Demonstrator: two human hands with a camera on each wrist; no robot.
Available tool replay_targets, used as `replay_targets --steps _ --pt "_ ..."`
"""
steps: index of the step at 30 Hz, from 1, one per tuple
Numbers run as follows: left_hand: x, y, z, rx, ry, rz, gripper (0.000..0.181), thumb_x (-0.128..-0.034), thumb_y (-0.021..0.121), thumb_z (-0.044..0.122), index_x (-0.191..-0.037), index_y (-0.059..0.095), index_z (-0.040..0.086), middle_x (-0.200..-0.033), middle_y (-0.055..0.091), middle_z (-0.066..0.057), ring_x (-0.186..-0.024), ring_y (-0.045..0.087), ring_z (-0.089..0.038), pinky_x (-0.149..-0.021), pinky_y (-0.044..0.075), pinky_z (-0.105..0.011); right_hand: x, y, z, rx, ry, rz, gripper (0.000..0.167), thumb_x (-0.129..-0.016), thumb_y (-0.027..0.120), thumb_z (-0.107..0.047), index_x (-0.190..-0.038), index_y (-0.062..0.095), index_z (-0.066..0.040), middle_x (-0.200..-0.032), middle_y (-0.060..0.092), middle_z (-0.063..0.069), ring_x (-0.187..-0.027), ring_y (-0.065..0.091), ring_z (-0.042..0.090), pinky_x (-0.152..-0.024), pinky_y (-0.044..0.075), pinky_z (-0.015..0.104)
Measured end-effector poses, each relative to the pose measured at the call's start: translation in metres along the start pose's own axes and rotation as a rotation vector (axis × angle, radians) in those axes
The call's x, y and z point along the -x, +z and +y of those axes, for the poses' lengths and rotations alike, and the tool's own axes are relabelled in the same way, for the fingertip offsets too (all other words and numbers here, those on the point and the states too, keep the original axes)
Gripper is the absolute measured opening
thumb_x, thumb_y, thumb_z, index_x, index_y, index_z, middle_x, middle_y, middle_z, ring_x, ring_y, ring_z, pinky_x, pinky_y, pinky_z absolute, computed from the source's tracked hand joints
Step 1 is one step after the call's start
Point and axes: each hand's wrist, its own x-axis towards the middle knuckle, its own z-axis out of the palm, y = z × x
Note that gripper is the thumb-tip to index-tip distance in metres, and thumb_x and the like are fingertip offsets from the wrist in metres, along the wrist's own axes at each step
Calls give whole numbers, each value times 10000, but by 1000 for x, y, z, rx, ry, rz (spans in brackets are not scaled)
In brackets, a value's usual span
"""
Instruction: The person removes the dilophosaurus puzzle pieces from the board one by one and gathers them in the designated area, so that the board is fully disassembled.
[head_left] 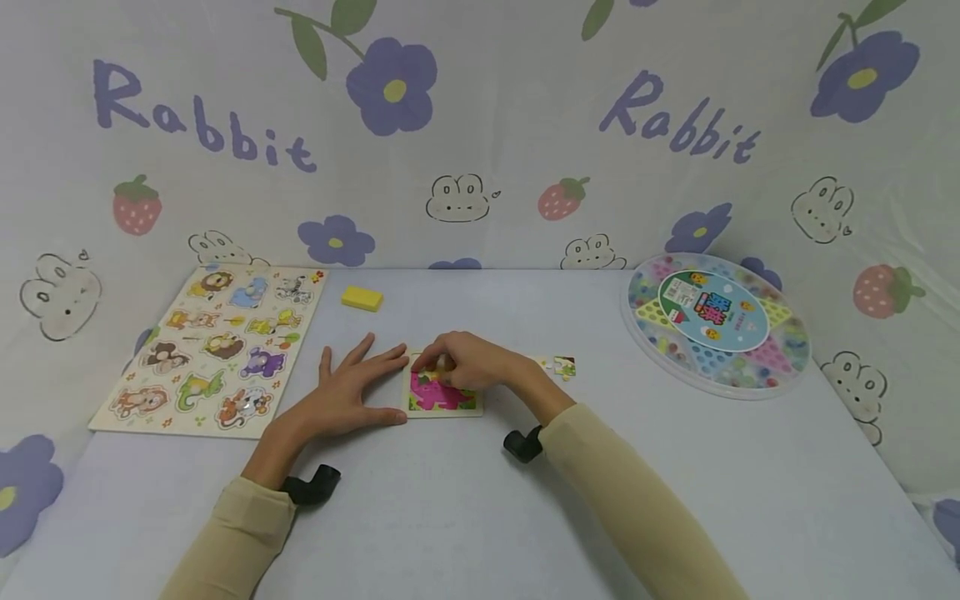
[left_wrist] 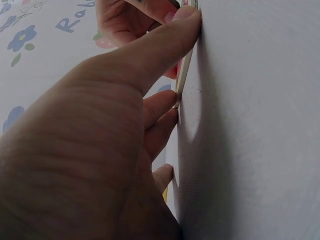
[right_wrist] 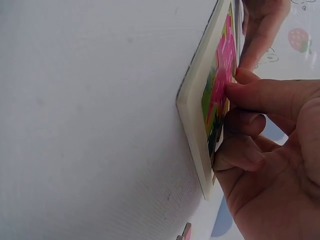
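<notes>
A small square puzzle board [head_left: 444, 414] with a pink picture and a pale frame lies on the table. My left hand [head_left: 351, 393] is spread at its left side, thumb and fingertips touching the frame's edge. Over the board's upper part is my right hand [head_left: 476, 360], fingers bent. In the right wrist view, the thumb and fingertips of the right hand [right_wrist: 280, 135] touch the puzzle's picture [right_wrist: 223, 65]; whether they pinch a piece is hidden. The left wrist view shows the left thumb [left_wrist: 165, 42] against the board's edge [left_wrist: 184, 75].
An animal puzzle board [head_left: 202, 354] lies at the left, with a yellow block [head_left: 362, 298] right of its top. Loose puzzle pieces [head_left: 564, 367] lie right of the small board, partly behind the right wrist. A round clear case of beads [head_left: 716, 325] lies at the back right.
</notes>
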Motion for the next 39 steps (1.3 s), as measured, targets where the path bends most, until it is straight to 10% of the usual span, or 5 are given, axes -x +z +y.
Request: replay_targets --steps 39 --pt "1 0 2 3 -4 0 867 -867 830 515 -1612 473 251 -1751 337 40 -1687 21 -385 -1212 -208 -788 2 14 -5 47 -8 141 337 -945 821 -233 -1265 749 -160 -1088 711 31 -938 601 146 -836 515 246"
